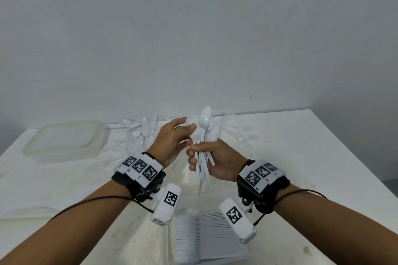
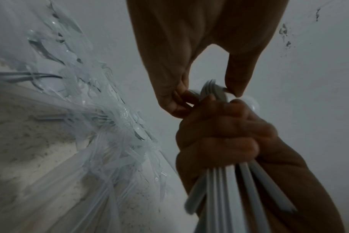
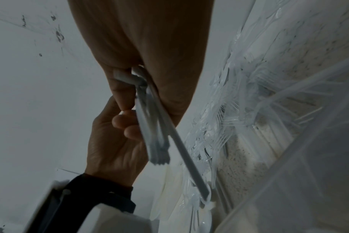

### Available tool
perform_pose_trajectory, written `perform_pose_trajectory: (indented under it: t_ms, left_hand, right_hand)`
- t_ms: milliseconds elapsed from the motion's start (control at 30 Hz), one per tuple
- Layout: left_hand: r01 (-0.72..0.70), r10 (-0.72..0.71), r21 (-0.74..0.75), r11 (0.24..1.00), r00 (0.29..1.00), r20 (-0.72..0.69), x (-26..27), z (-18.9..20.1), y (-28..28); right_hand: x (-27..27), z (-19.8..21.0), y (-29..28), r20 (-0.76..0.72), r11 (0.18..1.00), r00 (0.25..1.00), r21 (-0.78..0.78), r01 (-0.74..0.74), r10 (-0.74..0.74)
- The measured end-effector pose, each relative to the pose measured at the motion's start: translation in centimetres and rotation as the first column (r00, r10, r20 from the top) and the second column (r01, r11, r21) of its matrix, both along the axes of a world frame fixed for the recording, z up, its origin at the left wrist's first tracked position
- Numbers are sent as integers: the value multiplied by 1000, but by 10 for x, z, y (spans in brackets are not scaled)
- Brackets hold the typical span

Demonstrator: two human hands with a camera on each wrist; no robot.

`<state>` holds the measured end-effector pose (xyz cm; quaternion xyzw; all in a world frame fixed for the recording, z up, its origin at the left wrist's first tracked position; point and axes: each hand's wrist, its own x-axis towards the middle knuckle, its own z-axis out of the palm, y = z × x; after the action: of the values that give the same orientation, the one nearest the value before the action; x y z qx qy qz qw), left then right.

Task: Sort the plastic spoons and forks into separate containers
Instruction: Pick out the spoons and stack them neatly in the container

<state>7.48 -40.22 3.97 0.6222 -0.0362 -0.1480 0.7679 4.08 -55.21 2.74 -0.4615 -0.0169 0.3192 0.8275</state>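
Note:
My right hand [image 1: 201,155] grips a bundle of white plastic spoons [image 1: 205,127] by the handles, bowls up, above the middle of the table. My left hand [image 1: 189,133] pinches the bowl of one spoon at the bundle's left side. In the left wrist view the thumb and fingers of the left hand [image 2: 207,94] close on the spoon bowls [image 2: 210,88] above the right fist [image 2: 219,134]. The right wrist view shows the spoon handles [image 3: 155,135] hanging out below the right hand [image 3: 130,88]. A mixed pile of spoons and forks [image 1: 142,133] lies behind the hands.
A clear, shallow plastic container [image 1: 64,140] stands at the back left of the white table [image 1: 312,168]. A second container with a neat row of white forks [image 1: 206,236] sits at the near edge, below my wrists. More loose cutlery [image 1: 239,133] lies at the back right.

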Motion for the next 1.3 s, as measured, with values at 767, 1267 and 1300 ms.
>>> perform_pose_trajectory:
  t_ms: [767,1267,1300]
  left_hand:
    - [-71,3,385,920,984,176,-9,-2,3]
    - [-157,131,394,905,987,94,-8,3,8]
    - [-135,122,325,936,991,61,-8,5,8]
  right_hand:
    - [-13,-10,7,306,926,936,-274,260,-172]
    - [-18,-18,9,409,861,911,-446,244,-46]
    - [-19,-17,9,406,867,913,-438,236,-44]
